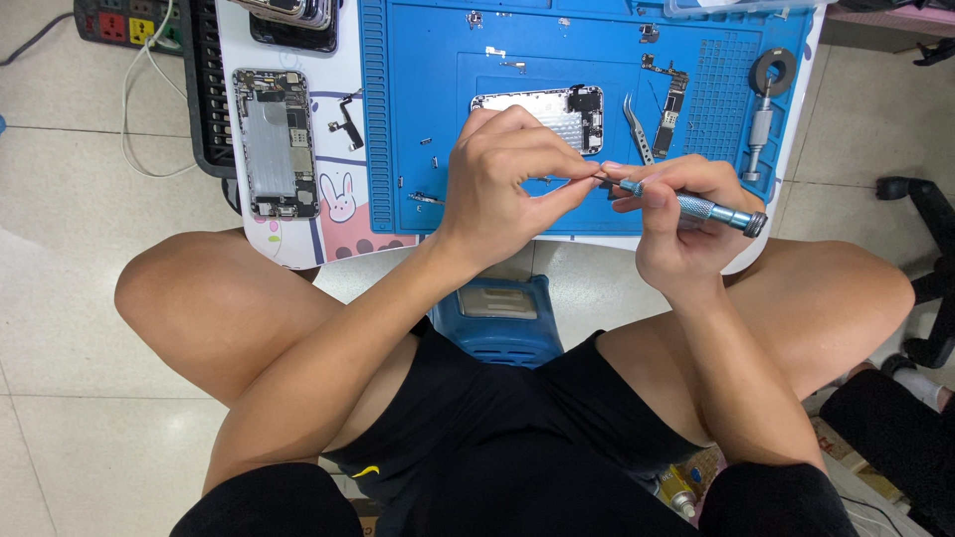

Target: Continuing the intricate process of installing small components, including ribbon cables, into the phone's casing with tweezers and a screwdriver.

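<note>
Nearest to us are the person's bare knees and black shorts, with a blue stool (pixel 497 318) between the legs. Above them we find the two hands meeting over the near edge of the desk (pixel 288 239). The right hand (pixel 676 224) is clamped around a slim metal screwdriver (pixel 696 207), tip pointing left. The left hand (pixel 502 179) has its fingertips pinched together at that tip; whatever small part sits between them is too small for us to make out.

The hands hide part of the blue work mat (pixel 418 119) near its near edge. Beyond them, mid-mat, lies an opened phone housing (pixel 557 114), partly covered by the left knuckles. Tweezers (pixel 637 129) and a narrow circuit board (pixel 672 104) lie just to its right. A second driver with a ring (pixel 764 109) rests by the mat's right edge. Loose screws dot the mat's left half, which is otherwise open. A second gutted phone (pixel 276 144) lies near the desk's left edge. Items along the far edge are cut off.
</note>
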